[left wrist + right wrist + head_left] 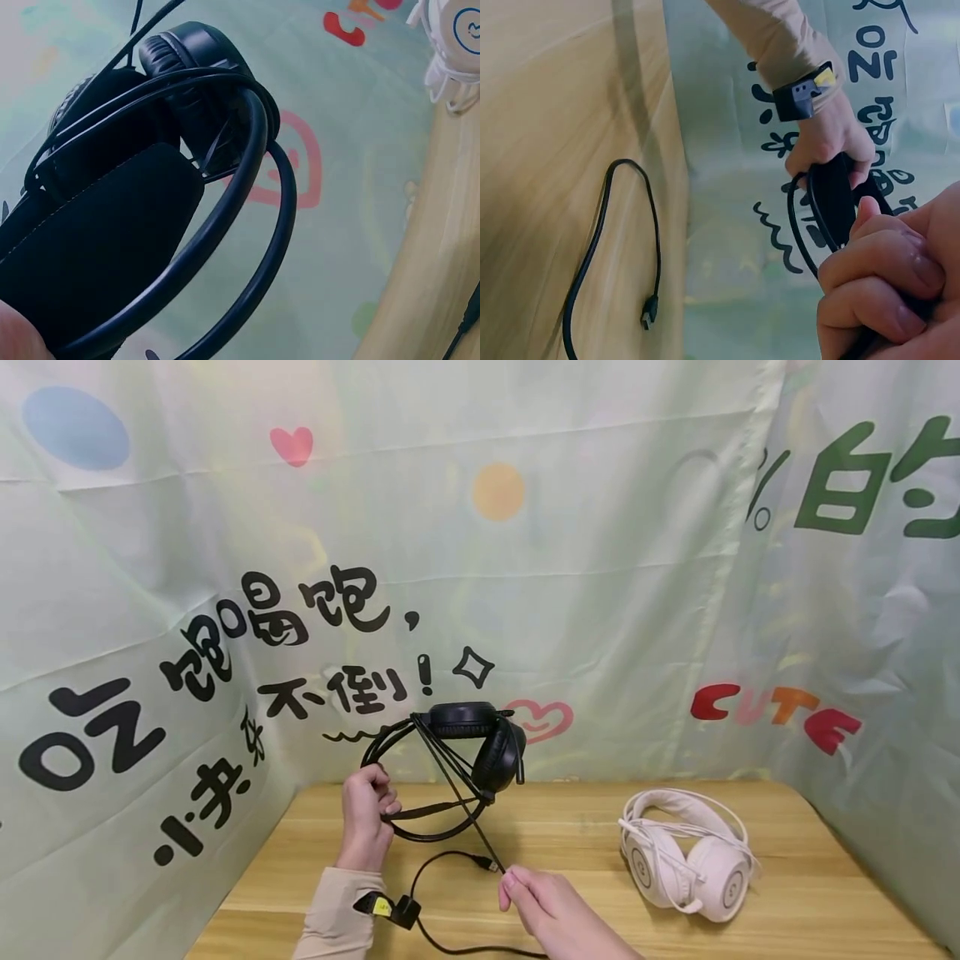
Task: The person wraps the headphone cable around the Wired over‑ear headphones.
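My left hand (366,814) grips the headband of a black headset (500,758) and holds it up over the table. Thin black cable is wound around the headset's band and ear cups. From there one taut strand (480,833) runs down to my right hand (551,906), whose curled fingers pinch it. In the right wrist view the cable partly disappears behind those fingers. The left wrist view shows the ear cup (199,56) and the padded inner band (112,202) close up. A USB plug (649,313) lies on the table at the end of a black cable.
White headphones (720,877), wrapped in their own white cord, lie at the right of the wooden table (570,827). Printed cloth (600,635) hangs behind and along both sides. A small black camera (405,912) is strapped to my left wrist.
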Tool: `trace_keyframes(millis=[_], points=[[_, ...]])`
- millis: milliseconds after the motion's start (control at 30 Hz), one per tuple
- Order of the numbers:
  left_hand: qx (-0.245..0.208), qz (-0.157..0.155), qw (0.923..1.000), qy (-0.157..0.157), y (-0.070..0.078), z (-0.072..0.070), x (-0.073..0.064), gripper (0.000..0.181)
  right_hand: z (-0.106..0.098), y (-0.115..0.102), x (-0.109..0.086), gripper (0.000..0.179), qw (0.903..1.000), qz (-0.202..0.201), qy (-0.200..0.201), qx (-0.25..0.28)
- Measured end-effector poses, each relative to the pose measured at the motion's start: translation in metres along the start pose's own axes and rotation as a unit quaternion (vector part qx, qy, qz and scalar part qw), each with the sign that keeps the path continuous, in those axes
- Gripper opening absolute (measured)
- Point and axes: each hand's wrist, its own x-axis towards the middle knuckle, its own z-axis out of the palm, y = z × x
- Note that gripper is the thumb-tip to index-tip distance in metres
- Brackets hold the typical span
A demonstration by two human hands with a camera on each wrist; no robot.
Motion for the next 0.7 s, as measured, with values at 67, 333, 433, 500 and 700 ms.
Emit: trace_keyframes(millis=[67,333,433,500,700], points=[[-0.006,-0.002,1.0,-0.003,0.001,-0.001,0.0,0.036,-0.001,0.002,-0.001,0.032,1.0,0.004,-0.001,-0.005],[0.001,-0.006,0.9998,-0.019,0.004,-0.004,-0.003,0.037,-0.006,0.007,-0.004,0.033,0.9996,0.026,-0.009,-0.008],[-0.007,-0.011,0.9997,-0.021,0.006,-0.005,-0.004,0.034,-0.007,0.008,-0.005,0.034,0.9993,0.035,-0.014,-0.009],[-0.014,-0.014,0.9996,-0.021,0.007,-0.005,-0.004,0.032,-0.007,0.01,-0.005,0.035,0.999,0.041,-0.019,-0.005],[-0.018,-0.016,0.9994,-0.023,0.01,-0.006,-0.006,0.03,-0.009,0.015,-0.007,0.036,0.9979,0.06,-0.024,0.005]])
